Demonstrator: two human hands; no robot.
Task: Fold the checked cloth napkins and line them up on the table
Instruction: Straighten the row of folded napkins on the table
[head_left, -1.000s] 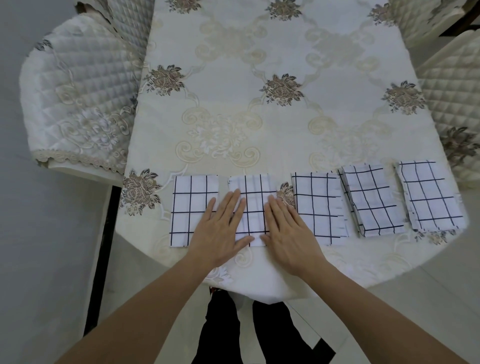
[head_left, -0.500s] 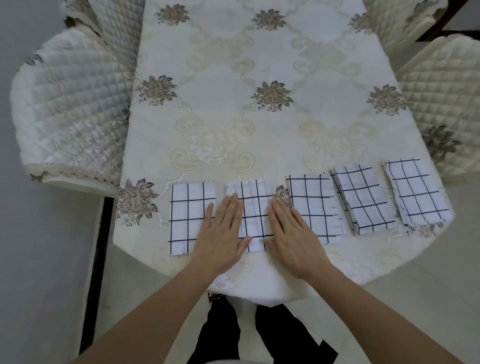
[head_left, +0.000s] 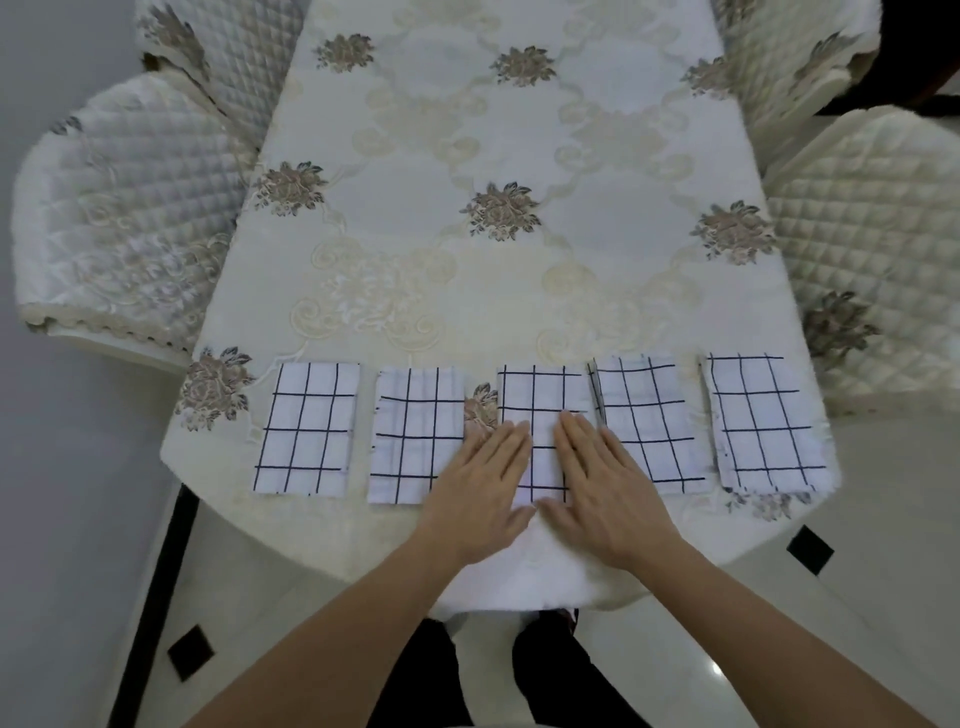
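Note:
Several folded white napkins with black checks lie in a row along the near edge of the table (head_left: 467, 291). From the left: the first napkin (head_left: 306, 428), the second napkin (head_left: 410, 431), the middle napkin (head_left: 540, 400), the fourth napkin (head_left: 649, 415), the far-right napkin (head_left: 763, 421). My left hand (head_left: 478, 488) lies flat with fingers apart on the left side of the middle napkin. My right hand (head_left: 608, 488) lies flat on its right side and touches the fourth napkin's edge. Neither hand grips anything.
A cream embroidered tablecloth covers the table and hangs over the near edge. Quilted cream chairs stand at the left (head_left: 119, 228) and at the right (head_left: 872, 249). A tiled floor and my dark trouser legs (head_left: 415, 675) show below.
Both hands have moved right from the second napkin onto the middle napkin. The camera view has shifted, so the row now sits more to the left in the frame.

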